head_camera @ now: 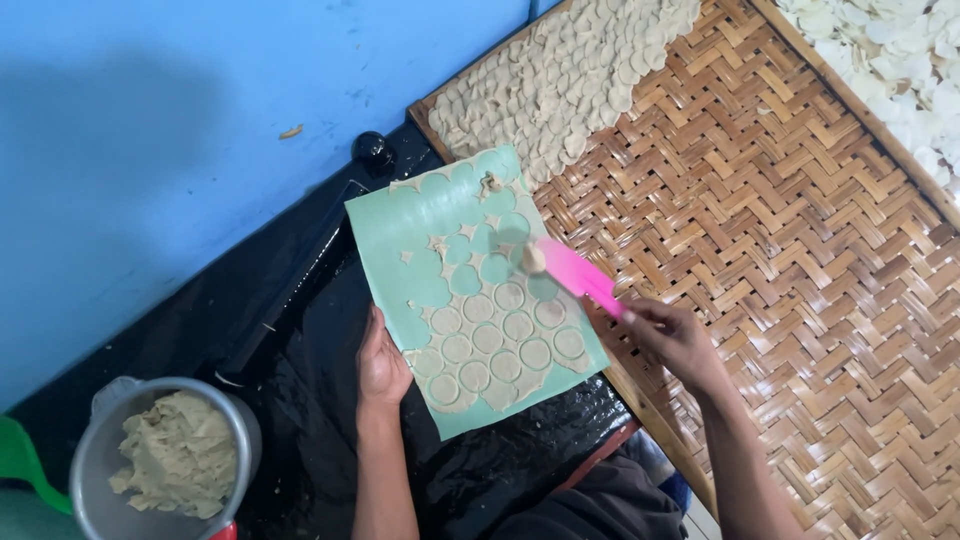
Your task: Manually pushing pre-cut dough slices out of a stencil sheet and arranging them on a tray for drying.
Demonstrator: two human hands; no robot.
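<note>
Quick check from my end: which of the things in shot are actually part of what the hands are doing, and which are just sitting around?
In use:
- green sheet, steadied by the left hand
- cut dough rounds on it
- pink scraper in the right hand
- woven bamboo tray with laid-out rounds

Lying about:
- metal pot of dough
- second tray of white pieces
- black knob

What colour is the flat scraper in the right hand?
Bright pink plastic scraper, seen clearly in the head view.
</note>
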